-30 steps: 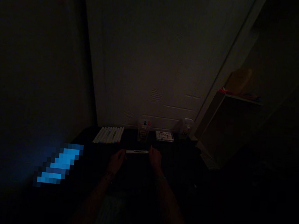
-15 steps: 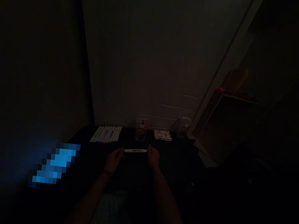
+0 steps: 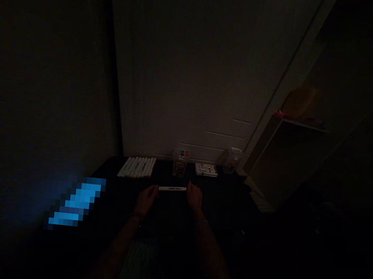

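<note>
A white marker (image 3: 172,188) with dark print lies crosswise between my two hands, just above the dark table. My left hand (image 3: 146,198) pinches its left end, and my right hand (image 3: 194,196) is closed around its right end. Behind my left hand a row of white markers (image 3: 137,167) lies side by side. Beyond the held marker stands a clear plastic case (image 3: 180,164) with a few coloured caps showing. To its right lies a flat pack of white markers (image 3: 206,170). The dim light hides the finer detail of my fingers.
At the table's back right stands another clear case (image 3: 232,161), near the pale panel (image 3: 191,91) behind. A blue glowing, pixelated patch (image 3: 78,201) is at the left. On the right is a shelf unit (image 3: 280,162) with an orange-brown object (image 3: 301,101) on top.
The whole view has shifted slightly, so everything sits a little farther right. Both hands keep hold of the marker, with no clear change in grip.
</note>
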`<action>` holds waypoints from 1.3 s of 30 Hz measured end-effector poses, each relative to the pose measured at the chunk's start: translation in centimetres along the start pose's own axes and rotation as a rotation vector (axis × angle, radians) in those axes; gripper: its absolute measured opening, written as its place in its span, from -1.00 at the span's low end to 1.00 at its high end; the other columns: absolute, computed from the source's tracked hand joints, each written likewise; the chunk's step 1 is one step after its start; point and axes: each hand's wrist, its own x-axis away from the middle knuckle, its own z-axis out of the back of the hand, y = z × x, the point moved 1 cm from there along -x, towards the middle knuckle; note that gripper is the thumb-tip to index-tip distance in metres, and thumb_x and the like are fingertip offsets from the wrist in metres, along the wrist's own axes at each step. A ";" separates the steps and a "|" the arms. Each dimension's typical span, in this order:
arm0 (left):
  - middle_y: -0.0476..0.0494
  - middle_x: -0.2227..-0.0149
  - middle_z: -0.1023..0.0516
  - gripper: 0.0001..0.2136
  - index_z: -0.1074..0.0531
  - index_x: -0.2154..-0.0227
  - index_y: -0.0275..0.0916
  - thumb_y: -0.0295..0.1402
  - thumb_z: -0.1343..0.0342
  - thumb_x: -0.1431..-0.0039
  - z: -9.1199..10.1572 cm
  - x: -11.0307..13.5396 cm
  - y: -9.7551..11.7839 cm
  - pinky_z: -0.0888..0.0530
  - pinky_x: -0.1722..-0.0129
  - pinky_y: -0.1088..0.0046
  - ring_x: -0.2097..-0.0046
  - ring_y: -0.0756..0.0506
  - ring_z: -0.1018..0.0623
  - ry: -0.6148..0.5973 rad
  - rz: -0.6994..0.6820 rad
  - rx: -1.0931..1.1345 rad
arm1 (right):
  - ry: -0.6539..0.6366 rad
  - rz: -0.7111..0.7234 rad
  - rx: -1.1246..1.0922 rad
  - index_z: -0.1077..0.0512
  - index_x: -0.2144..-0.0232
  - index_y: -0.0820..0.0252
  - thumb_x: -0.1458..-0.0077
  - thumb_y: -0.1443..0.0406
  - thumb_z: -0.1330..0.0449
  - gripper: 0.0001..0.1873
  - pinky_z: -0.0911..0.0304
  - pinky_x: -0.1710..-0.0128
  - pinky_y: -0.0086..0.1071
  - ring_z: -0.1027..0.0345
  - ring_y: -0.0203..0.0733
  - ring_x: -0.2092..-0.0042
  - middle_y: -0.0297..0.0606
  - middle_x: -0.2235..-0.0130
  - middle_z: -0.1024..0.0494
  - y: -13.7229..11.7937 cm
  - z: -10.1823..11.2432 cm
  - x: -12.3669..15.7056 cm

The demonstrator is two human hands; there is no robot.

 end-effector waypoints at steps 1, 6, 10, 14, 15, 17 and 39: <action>0.02 0.59 -0.39 -0.61 -0.32 0.59 -0.22 -0.05 0.21 -0.07 0.0 0.0 0.0 -0.27 0.42 0.53 0.46 -0.01 -0.39 -0.002 0.000 0.002 | 0.005 0.005 0.002 -0.44 0.29 0.19 -0.21 0.13 0.35 -0.42 -0.11 0.28 -0.48 -0.36 -0.24 0.22 -0.17 0.25 -0.51 0.0 0.0 0.0; 0.01 0.60 -0.40 -0.61 -0.33 0.60 -0.22 -0.04 0.21 -0.06 0.0 0.1 0.2 -0.28 0.44 0.53 0.48 -0.01 -0.38 -0.006 0.029 0.015 | -0.024 -0.017 0.024 -0.44 0.29 0.21 -0.22 0.15 0.34 -0.43 -0.12 0.29 -0.48 -0.37 -0.23 0.22 -0.15 0.26 -0.51 -0.2 0.1 0.0; 0.01 0.59 -0.41 -0.62 -0.34 0.60 -0.22 -0.06 0.19 -0.05 0.0 0.1 0.4 -0.28 0.43 0.53 0.47 -0.01 -0.39 0.024 0.031 0.019 | -0.038 -0.009 0.033 -0.43 0.25 0.21 -0.22 0.16 0.31 -0.46 -0.12 0.27 -0.48 -0.36 -0.22 0.19 -0.14 0.22 -0.50 -0.4 0.5 0.3; 0.00 0.58 -0.41 -0.62 -0.32 0.62 -0.22 -0.07 0.19 -0.06 -0.1 0.2 0.4 -0.28 0.39 0.53 0.45 -0.01 -0.39 0.023 0.023 0.022 | -0.030 -0.024 0.011 -0.45 0.30 0.21 -0.22 0.15 0.34 -0.42 -0.11 0.29 -0.48 -0.36 -0.23 0.21 -0.15 0.25 -0.51 -0.4 0.5 0.3; 0.00 0.58 -0.41 -0.62 -0.32 0.62 -0.22 -0.07 0.20 -0.06 -0.1 0.3 0.4 -0.28 0.40 0.53 0.46 -0.01 -0.39 0.025 0.022 0.023 | -0.027 -0.018 0.005 -0.45 0.30 0.21 -0.22 0.15 0.34 -0.42 -0.11 0.29 -0.48 -0.36 -0.23 0.21 -0.15 0.25 -0.51 -0.4 0.5 0.3; 0.00 0.59 -0.41 -0.62 -0.32 0.62 -0.21 -0.07 0.20 -0.06 0.0 0.3 0.6 -0.27 0.41 0.53 0.47 -0.01 -0.38 0.029 0.024 0.026 | -0.026 -0.009 0.003 -0.45 0.30 0.21 -0.22 0.15 0.34 -0.42 -0.11 0.30 -0.49 -0.36 -0.24 0.21 -0.15 0.24 -0.50 -0.4 0.4 0.2; 0.01 0.61 -0.37 -0.65 -0.31 0.61 -0.20 -0.10 0.20 -0.09 -0.1 0.3 0.0 -0.25 0.44 0.50 0.50 -0.01 -0.37 0.032 0.016 0.083 | -0.041 0.032 0.007 -0.44 0.27 0.19 -0.21 0.18 0.30 -0.48 -0.11 0.30 -0.47 -0.36 -0.22 0.20 -0.11 0.24 -0.50 -0.4 0.4 0.5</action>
